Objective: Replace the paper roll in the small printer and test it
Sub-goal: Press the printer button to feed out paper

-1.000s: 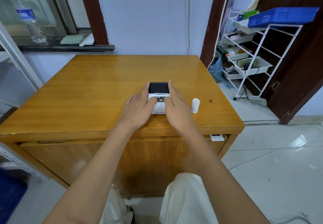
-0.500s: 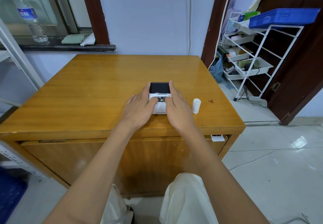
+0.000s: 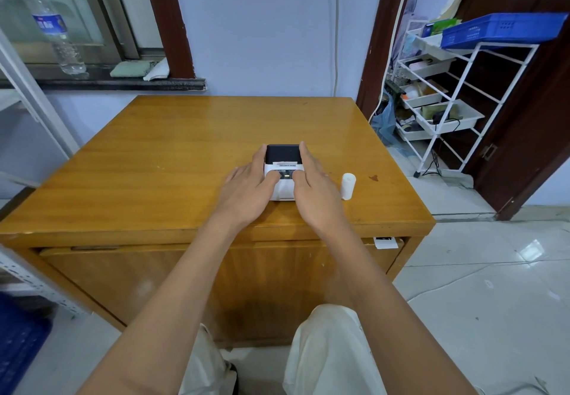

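A small white printer (image 3: 283,175) with a black lid lies flat on the wooden table (image 3: 172,160), near its front edge. My left hand (image 3: 246,189) cups the printer's left side and its thumb rests on the front panel. My right hand (image 3: 314,192) cups the right side, thumb also on the panel beside a small lit green light. A narrow strip of white paper shows at the seam below the black lid. A white paper roll (image 3: 348,186) stands upright on the table just right of my right hand, not touched.
A white wire rack (image 3: 456,92) with trays and a blue basket (image 3: 499,29) stands on the floor to the right, by a dark door. A water bottle (image 3: 58,33) and folded cloths sit on the window sill at the far left.
Both hands stay on the printer in the same grip. A thin strip of white paper now shows at the lid seam; otherwise only the camera shifted slightly.
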The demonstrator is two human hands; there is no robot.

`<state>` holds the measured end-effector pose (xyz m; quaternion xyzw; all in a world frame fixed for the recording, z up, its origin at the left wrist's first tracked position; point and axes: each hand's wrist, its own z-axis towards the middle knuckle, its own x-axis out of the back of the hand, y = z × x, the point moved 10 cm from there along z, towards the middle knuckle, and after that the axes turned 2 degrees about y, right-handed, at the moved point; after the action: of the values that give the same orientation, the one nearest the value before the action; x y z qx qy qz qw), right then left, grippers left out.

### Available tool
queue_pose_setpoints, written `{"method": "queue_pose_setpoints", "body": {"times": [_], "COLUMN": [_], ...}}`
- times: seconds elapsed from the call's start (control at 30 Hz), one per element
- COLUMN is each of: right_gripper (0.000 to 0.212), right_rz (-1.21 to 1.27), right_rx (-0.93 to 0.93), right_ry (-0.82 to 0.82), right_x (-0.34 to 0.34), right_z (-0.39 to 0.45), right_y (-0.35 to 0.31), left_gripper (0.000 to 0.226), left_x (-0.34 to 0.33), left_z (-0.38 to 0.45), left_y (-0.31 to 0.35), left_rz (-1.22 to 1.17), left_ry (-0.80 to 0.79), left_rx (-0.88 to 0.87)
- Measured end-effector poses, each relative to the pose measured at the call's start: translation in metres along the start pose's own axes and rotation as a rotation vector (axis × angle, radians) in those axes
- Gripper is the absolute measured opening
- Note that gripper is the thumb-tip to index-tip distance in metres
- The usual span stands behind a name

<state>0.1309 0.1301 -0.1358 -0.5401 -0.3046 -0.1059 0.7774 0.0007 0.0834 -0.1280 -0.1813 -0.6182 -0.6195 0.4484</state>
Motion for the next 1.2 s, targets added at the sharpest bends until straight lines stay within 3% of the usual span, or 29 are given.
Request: {"method": "queue_pose_setpoints", "body": {"times": [1.2], "right_gripper": [0.057], "right_rz": [-0.031], "right_rx": [0.013], "right_ry": [0.037], "right_x": [0.0003], "right_z": [0.0033], "right_y": [-0.0014], "left_gripper": [0.068], "left_x": [-0.0067], "left_z": [0.0037], "left_y": [-0.0046], "left_rz": [0.020], "left_ry": [-0.016], "left_rx": [-0.035]}}
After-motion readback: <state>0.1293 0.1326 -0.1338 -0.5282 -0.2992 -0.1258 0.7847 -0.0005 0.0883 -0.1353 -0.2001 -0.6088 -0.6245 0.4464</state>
